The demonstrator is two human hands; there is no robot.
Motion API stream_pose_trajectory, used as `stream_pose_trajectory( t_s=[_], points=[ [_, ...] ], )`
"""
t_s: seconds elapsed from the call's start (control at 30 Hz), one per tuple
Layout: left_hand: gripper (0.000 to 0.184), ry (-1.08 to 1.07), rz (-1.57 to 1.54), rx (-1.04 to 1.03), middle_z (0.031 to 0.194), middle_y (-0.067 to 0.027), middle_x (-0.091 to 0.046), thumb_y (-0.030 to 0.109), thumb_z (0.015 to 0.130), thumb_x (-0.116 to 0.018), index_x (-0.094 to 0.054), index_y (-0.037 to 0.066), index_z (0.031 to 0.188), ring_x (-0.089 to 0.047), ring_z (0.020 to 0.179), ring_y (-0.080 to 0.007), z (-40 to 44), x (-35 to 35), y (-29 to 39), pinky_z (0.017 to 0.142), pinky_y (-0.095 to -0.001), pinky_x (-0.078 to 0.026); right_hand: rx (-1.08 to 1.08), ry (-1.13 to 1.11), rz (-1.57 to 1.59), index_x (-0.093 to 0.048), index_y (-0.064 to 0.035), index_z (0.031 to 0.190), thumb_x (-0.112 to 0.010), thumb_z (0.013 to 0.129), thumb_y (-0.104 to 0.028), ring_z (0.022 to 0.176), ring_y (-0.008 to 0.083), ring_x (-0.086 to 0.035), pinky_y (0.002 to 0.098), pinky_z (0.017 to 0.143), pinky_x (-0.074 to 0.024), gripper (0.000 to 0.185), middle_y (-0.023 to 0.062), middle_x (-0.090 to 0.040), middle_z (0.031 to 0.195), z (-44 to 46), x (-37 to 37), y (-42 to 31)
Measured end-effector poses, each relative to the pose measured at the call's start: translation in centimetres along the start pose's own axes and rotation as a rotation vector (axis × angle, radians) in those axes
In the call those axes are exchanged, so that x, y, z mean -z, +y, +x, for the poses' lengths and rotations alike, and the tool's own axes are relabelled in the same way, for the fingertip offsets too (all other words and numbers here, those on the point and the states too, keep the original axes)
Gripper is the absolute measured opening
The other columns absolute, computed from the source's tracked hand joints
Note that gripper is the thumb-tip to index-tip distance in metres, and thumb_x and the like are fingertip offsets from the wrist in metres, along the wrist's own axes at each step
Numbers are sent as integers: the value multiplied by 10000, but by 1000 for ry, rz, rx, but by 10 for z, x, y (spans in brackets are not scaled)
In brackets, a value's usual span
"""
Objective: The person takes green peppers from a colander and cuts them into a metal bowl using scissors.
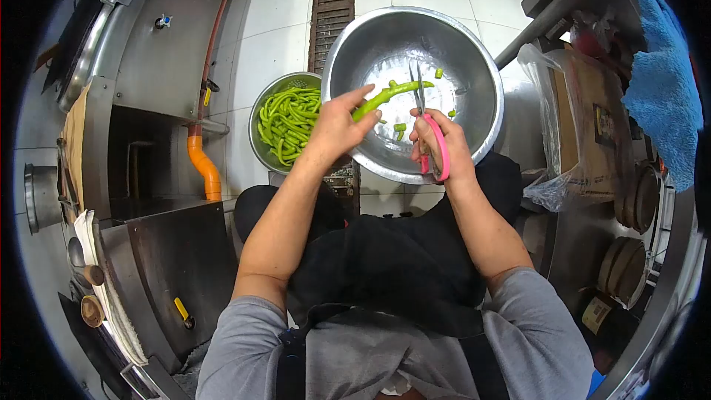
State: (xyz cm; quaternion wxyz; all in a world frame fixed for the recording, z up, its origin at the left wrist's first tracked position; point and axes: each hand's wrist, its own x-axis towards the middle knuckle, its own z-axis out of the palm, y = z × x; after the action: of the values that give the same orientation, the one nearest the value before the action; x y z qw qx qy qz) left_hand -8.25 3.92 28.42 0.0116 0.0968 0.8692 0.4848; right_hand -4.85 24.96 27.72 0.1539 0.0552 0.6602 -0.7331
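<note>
On my left, the colander [261, 149] holds a heap of whole green chilies [289, 122], just beside the steel bowl [355, 52]. Over that bowl I have one long green chili [404, 87] pointing rightward, its tip end at the blades of the pink-handled scissors [443, 150]. To snip well, I'd keep the chili steady, line the blades squarely across it, take short, even lengths, and keep my left fingertips well back from the cut. Working over the bowl should let the cut pieces [438, 73] drop inside, where a few lie scattered.

My left hand [337, 126] pinches the chili's near end between thumb and fingers, the forearm angled inward. My right hand [448, 141] grips the scissors by the handles, blades pointing away from me; how far those blades are parted, I cannot tell.
</note>
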Motion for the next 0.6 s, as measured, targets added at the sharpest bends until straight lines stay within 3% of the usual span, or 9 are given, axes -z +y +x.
stream_pose_trajectory(
  t_s=[0.13,0.27,0.43,0.47,0.53,0.6],
  points=[
    [262,68,-70,70,830,-138,-677,192,791,-704,-632,2,957,-658,750,-211,7,12,3,691,-307,-505,-147,71,4,-577,16,960,-623,906,-340,405,124,-516,250,369,-397,363,51,-552,647,3,-2,-6],
    [241,94,67,59,777,-126,-673,185,799,-697,-636,10,953,-643,670,-194,6,10,-3,638,-317,-500,-136,106,70,-561,0,878,-627,903,-344,368,124,-491,259,347,-392,351,51,-537,609,4,-3,2],
    [213,371,-108,174,696,-93,-647,186,835,-676,-636,15,956,-593,552,-154,10,2,-11,543,-293,-472,-145,56,243,-525,40,1129,-614,913,-340,523,158,-598,275,434,-478,447,93,-599,760,2,-6,5],
    [213,372,-109,171,696,-93,-647,186,835,-676,-636,15,956,-593,552,-154,10,-1,-10,543,-293,-472,-142,55,242,-525,40,1129,-614,913,-340,523,158,-598,275,434,-478,447,93,-599,760,3,-7,7],
    [208,337,-405,159,686,-58,-639,186,858,-670,-628,14,967,-574,541,-104,6,-7,4,509,-252,-451,-112,-37,266,-463,52,1235,-599,921,-348,630,174,-634,278,492,-502,526,111,-621,853,3,-7,11],
    [207,276,-405,116,687,-46,-635,182,862,-670,-624,13,973,-568,540,-86,5,-15,5,500,-237,-443,-77,-45,217,-464,50,1233,-598,921,-352,646,170,-635,274,499,-500,527,114,-624,864,3,-8,12]
  ],
)
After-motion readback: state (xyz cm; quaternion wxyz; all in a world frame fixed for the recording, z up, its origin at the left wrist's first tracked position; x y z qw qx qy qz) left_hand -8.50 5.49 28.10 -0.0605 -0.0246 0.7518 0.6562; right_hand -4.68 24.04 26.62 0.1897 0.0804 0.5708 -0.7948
